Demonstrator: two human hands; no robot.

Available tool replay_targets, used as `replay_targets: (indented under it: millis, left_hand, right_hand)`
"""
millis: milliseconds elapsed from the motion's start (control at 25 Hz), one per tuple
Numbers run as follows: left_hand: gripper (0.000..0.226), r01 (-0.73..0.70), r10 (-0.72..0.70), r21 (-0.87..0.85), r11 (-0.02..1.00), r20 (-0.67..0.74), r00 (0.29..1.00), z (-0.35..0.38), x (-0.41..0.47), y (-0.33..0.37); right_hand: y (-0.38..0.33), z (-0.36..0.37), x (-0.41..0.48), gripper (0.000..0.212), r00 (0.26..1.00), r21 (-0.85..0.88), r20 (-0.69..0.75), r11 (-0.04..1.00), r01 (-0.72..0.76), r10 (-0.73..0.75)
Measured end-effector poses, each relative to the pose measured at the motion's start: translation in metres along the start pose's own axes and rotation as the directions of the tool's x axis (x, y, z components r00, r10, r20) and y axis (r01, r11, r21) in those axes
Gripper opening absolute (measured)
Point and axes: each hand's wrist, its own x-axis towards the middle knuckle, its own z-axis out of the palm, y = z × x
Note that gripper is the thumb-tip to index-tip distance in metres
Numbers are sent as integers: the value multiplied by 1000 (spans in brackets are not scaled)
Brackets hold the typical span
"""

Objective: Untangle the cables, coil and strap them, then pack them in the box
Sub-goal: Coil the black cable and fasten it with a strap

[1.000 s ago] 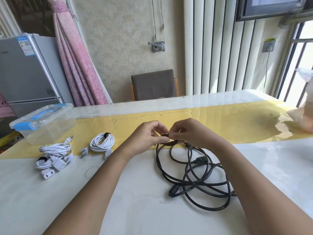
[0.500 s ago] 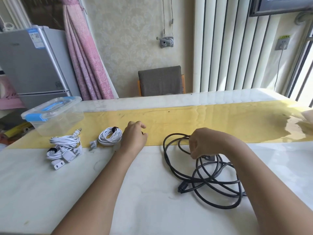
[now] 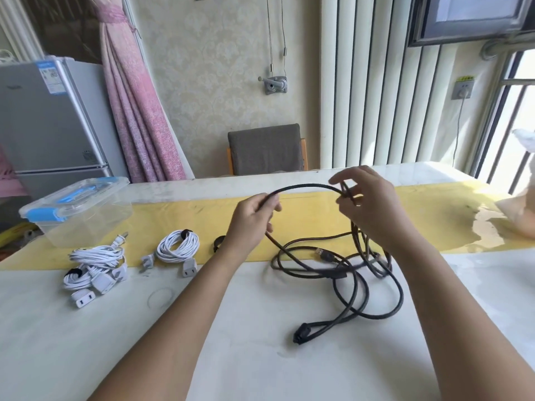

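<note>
The left grip [image 3: 254,221] is clasping one run of the black cable [image 3: 307,185] in curled fingers, and the right grip [image 3: 370,204] is pinching the same cable between thumb and fingertips, so a raised arc is spanning the gap between them above the desk [image 3: 202,357]. Below the hands the rest of the cable is lying in loose, crossing loops on the desk, with one dark plug [image 3: 301,335] trailing out towards the person. The step in hand is looking like untangling, just short of coiling; the next move is probably calling for slack to be drawn clear of those crossings before even loops are wound. A small dark strap [image 3: 218,243], or so it seems, is waiting beside the left wrist. Further left, two white cable bundles [image 3: 178,246] are sitting near the lidded clear box [image 3: 78,209]
</note>
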Motion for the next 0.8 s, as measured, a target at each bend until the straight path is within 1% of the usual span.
replay_targets:
  millis: [40,80,120,160,200,240,280,320,360,400,440,480,520,560,600,640,680,720,760,800]
  left_hand:
    - [30,87,-91,-235,968,-6,996,-4,3,-1]
    - [30,154,-164,-455,877,18,986,-11,4,1]
    - [28,195,-207,-621,759,53,977,-22,6,2]
    - [22,206,-223,-741,639,78,972,-35,6,4]
    - [13,185,-217,-827,531,78,973,-50,7,6]
    - [6,153,-205,-881,448,66,977,-65,8,8]
    - [7,130,-198,-900,415,50,979,-76,8,9]
    - [15,125,-203,-890,439,37,978,-83,6,11]
    - [26,135,-213,-857,497,30,977,-84,5,12]
    - [36,161,-215,-812,561,45,976,-82,4,15]
    - [44,195,-207,-761,618,82,975,-77,2,19]
    - [47,227,-190,-713,663,133,973,-71,-1,24]
    - [46,246,-163,-673,698,185,969,-64,-5,29]
    - [42,248,-126,-639,729,231,965,-58,-8,32]
    - [37,231,-82,-609,759,263,961,-53,-10,32]
    - [32,205,-39,-581,788,284,958,-50,-12,31]
    - [30,171,-1,-558,812,292,957,-48,-13,30]
    - [29,144,25,-544,827,290,957,-48,-12,28]
    - [31,136,27,-544,828,281,959,-51,-9,26]
    - [35,147,20,-568,810,276,961,-57,-7,24]
  right_hand:
    - [8,-3,3,38,996,-68,-61,995,-72,67]
    - [16,-7,4,40,982,-116,-124,981,-157,143]
    - [25,-12,5,40,959,-137,-186,961,-240,213]
    - [31,-18,5,38,932,-147,-250,941,-305,263]
    - [38,-25,5,37,902,-149,-312,922,-356,298]
    - [43,-31,3,39,874,-156,-352,900,-407,335]
    - [50,-35,1,41,855,-168,-355,874,-457,378]
    - [56,-37,0,42,851,-230,-320,837,-496,416]
    - [61,-33,0,41,849,-344,-246,777,-527,467]
    - [60,-29,0,37,845,-484,-183,702,-523,503]
    - [59,-20,1,30,862,-555,-165,677,-483,479]
    - [51,-14,2,21,893,-525,-146,732,-435,426]
    - [41,-7,3,24,931,-371,-84,856,-361,356]
    - [22,0,1,41,950,-125,81,949,-290,301]
    - [3,7,-2,55,928,143,296,950,-278,227]
    - [-17,15,-9,58,863,270,486,915,-301,141]
    - [-30,23,-15,51,773,276,632,920,-280,46]
    - [-37,27,-19,36,704,240,710,938,-251,6]
    - [-35,29,-18,25,722,222,691,944,-245,25]
    - [-31,26,-14,27,816,234,571,935,-267,90]
